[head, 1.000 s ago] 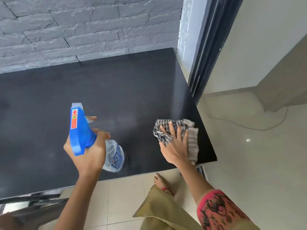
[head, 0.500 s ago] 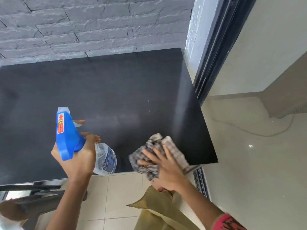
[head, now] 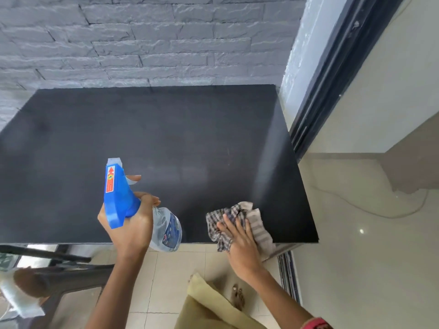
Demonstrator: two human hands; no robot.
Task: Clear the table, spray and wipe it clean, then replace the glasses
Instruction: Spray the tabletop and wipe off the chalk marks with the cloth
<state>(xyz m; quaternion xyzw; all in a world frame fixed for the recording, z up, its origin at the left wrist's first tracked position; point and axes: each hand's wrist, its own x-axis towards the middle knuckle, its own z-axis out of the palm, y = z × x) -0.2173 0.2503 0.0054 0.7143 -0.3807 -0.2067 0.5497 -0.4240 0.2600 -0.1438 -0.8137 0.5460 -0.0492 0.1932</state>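
1. Table [head: 180,129]: black, matt top, its far edge against the wall. A faint pale smear shows near the middle of the top.
2. Spray bottle [head: 118,195]: blue trigger head with a red label, clear body with a blue label. It is held in the air over the table's near edge, left of the middle, with the nozzle aimed toward the table's far side.
3. Left hand [head: 133,224]: clasped round the neck of the spray bottle, one finger lying on the trigger.
4. Cloth [head: 257,224]: checked, grey and white, crumpled. It lies on the table at the near right corner, and one end hangs over the near edge.
5. Right hand [head: 240,238]: laid on the cloth with the fingers spread and nearly straight, pressing it to the table top.
6. Wall [head: 142,43]: grey rough brick, behind the table.
7. Door frame [head: 332,79]: dark, just right of the table's far right corner.
8. Floor [head: 164,279]: pale tiles, in front of and right of the table.
9. Bare foot [head: 237,296]: on the floor below the table's near right corner.
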